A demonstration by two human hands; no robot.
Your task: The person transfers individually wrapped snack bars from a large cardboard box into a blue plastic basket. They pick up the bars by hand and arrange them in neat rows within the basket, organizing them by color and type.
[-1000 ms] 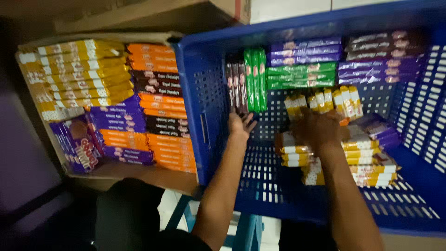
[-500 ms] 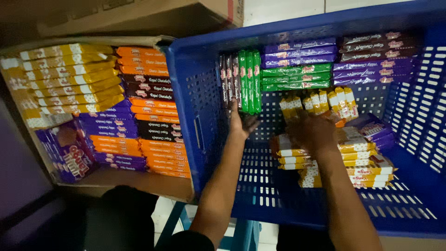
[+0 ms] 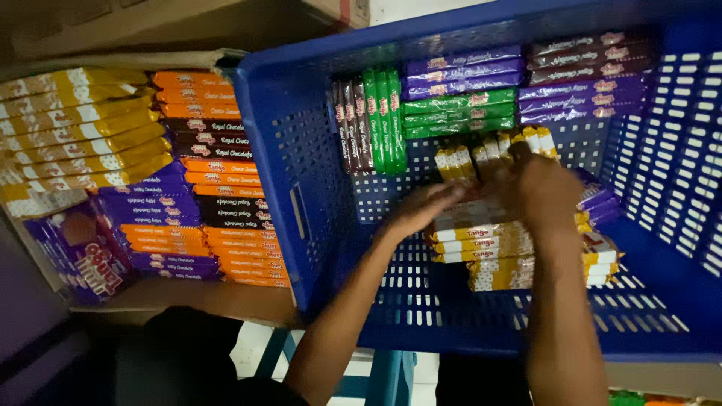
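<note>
Yellow wafer packs (image 3: 496, 248) under both hands, blue crate (image 3: 293, 188), green packs (image 3: 383, 120) behind

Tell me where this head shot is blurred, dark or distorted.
Head view: both hands, left hand and right hand, are smeared by motion blur over the yellow packs; the lower left corner is nearly black; the blue crate leans and bows from the wide lens; the stacked packs in the cardboard box are soft but evenly lit, without glare.
</note>
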